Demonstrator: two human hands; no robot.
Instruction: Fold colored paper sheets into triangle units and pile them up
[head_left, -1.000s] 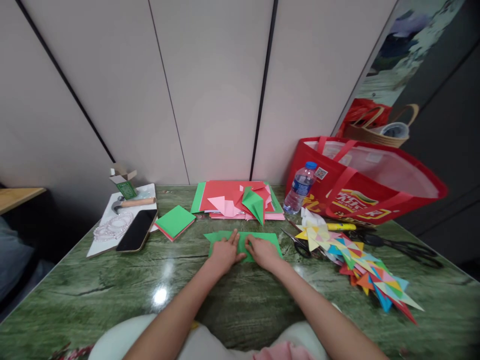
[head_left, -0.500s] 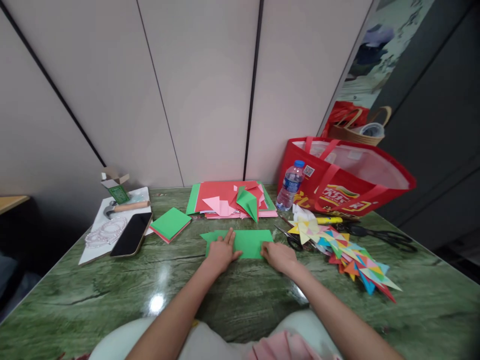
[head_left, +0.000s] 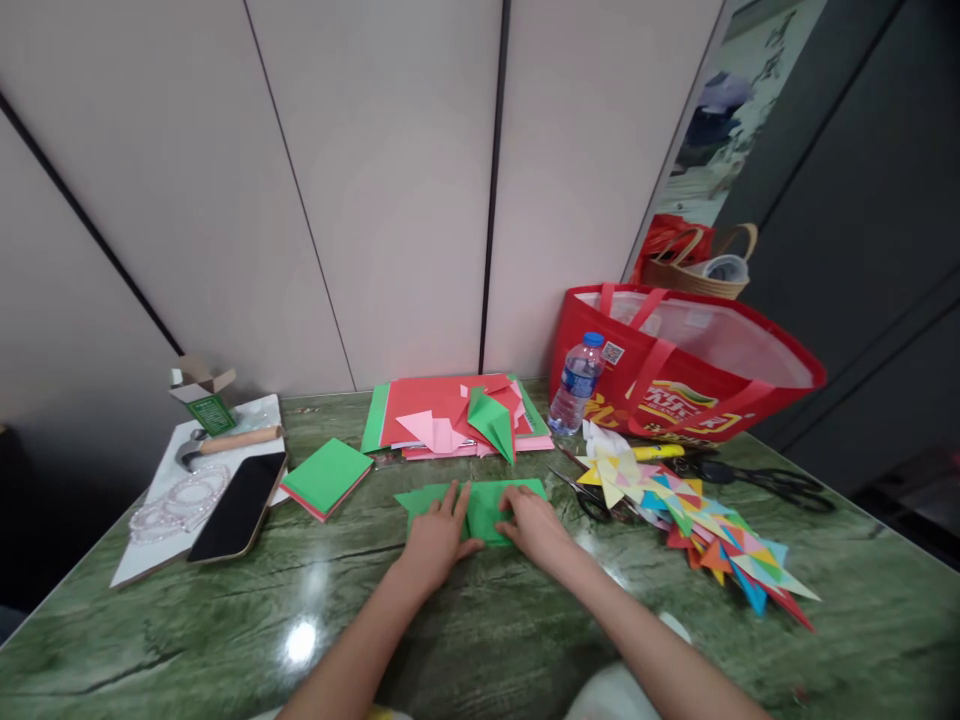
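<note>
A folded sheet of green paper (head_left: 486, 505) lies flat on the table in front of me, with a pointed flap at its left end. My left hand (head_left: 436, 538) rests on its left part, fingers outstretched and thumb apart, pressing near a crease. On the right part lies my right hand (head_left: 529, 522), its fingers bent a little and spread over the paper's surface. Behind the sheet, a folded green paper piece (head_left: 491, 420) and pink folded pieces (head_left: 433, 432) sit on a stack of red, green and pink paper (head_left: 409, 392).
Left are square papers (head_left: 328, 477), a phone (head_left: 238, 508), a hammer (head_left: 234, 440) and a small box (head_left: 208, 405). Right are small scissors (head_left: 589, 500), a water bottle (head_left: 576, 385), a red bag (head_left: 690, 370), a multicoloured paper chain (head_left: 712, 530) and black scissors (head_left: 772, 480).
My right hand has moved left from the sheet's right edge onto its surface, its fingers now spread. A crease shows beside my left fingers. The view has shifted slightly.
</note>
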